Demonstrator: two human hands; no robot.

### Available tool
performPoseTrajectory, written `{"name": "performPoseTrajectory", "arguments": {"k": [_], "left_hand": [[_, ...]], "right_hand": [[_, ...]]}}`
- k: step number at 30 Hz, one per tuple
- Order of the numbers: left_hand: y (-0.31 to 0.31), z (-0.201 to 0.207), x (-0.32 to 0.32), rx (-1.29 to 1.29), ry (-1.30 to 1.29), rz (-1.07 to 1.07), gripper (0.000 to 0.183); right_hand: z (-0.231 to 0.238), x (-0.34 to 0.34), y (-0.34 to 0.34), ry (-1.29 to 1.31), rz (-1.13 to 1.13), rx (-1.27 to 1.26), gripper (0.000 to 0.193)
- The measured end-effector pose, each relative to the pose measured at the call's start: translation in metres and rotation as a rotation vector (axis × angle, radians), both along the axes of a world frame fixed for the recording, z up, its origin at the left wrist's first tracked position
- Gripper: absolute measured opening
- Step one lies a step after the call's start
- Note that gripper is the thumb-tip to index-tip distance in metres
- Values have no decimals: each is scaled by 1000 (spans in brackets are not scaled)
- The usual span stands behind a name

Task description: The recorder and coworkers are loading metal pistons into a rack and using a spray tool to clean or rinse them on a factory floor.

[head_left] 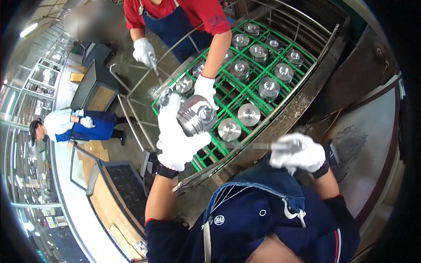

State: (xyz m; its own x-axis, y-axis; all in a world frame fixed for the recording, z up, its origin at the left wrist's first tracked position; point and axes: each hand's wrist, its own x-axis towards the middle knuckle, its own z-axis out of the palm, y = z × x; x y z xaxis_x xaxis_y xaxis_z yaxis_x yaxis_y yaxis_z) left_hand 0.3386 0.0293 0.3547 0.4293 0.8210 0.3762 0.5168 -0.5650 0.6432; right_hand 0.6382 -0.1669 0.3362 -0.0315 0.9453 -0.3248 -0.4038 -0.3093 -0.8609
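My left hand (173, 136), in a white glove, grips a shiny metal piston (195, 118) with ring grooves, tilted above the green rack. A co-worker's gloved hand (205, 90) is against the piston's far side. My right hand (302, 153), gloved too, is closed around a slim metallic tool (267, 146) that points left over the near rail; its exact kind is blurred. Below, several more pistons (249, 115) stand in the cells of the green wire rack (228, 107).
A metal-framed cart (324, 41) carries the rack. Across it stands a co-worker in a red shirt (206, 15), whose other gloved hand (144, 51) holds a thin tool (155, 70). Farther left, another person (87, 125) stands by dark bins (125, 184). A dark machine (351, 65) is at right.
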Motion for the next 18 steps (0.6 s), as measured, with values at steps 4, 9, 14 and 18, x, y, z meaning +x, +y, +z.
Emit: {"name": "performPoseTrajectory", "arguments": {"k": [4, 9, 14, 18], "left_hand": [[-4, 16, -19, 23, -20, -63, 133], [-12, 19, -30, 66, -108, -113, 124], [-22, 41, -21, 342, 137, -27, 98], [-22, 44, -10, 611, 274, -125, 89]], "right_hand": [[49, -15, 46, -318, 119, -309, 42], [58, -31, 52, -348, 114, -256, 40], [68, -33, 52, -491, 422, -357, 42], [32, -18, 52, -622, 146, -16, 47]]}}
